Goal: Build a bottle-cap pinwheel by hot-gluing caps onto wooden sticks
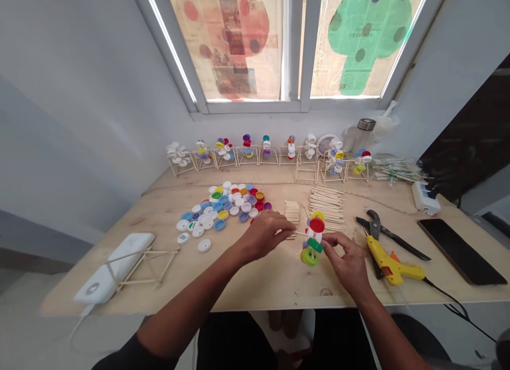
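Note:
My left hand (268, 234) pinches a thin wooden stick that points right, toward a wheel of bottle caps (315, 245). The cap wheel has red, green, yellow, white and lime caps, and it is held just above the table edge. On its right side, the fingers of my right hand (347, 259) are closed on it. The stick's far end meets the wheel near its middle; whether it goes in is too small to tell. Behind my hands lie a short stack of cut sticks (292, 212) and a stack of longer sticks (327, 206).
Loose bottle caps (219, 210) spread left of centre. A stick frame (147, 268) leans over a white power strip (115, 266). At right lie a yellow glue gun (394, 261), black pliers (392, 234) and a phone (462, 250). Finished cap wheels on stick frames (247, 153) line the wall.

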### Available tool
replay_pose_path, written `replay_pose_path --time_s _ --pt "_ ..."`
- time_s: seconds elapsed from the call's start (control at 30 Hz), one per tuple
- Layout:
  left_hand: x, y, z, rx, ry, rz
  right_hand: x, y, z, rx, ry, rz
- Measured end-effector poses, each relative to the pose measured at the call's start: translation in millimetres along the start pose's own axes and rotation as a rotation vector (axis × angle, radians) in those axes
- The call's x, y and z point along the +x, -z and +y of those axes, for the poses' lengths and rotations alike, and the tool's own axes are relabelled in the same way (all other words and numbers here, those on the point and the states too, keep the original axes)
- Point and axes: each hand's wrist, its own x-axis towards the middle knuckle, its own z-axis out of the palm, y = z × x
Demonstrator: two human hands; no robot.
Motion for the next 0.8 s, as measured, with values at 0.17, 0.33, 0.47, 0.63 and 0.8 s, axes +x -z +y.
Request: replay_pose_path --time_s 0.17,0.33,0.47,0.63,0.8 --pt "-7 -0.2 -4 0.136 -0.159 0.102 7 -4 -9 0.101 -0.076 -0.019" --pt "-9 1.7 -3 0.186 -0.206 0.189 14 -9 -16 0.106 -0.045 -0.022" --pt "-8 2.5 -3 0.230 -0.207 0.219 18 -12 -23 0.078 -0.020 0.021" --pt "-3 2.8 -2 0.231 -0.199 0.228 21 -18 -34 0.158 -0.053 0.015" --pt "3 5.4 -5 0.195 -0.199 0.230 21 -18 -27 0.148 -0.051 0.107"
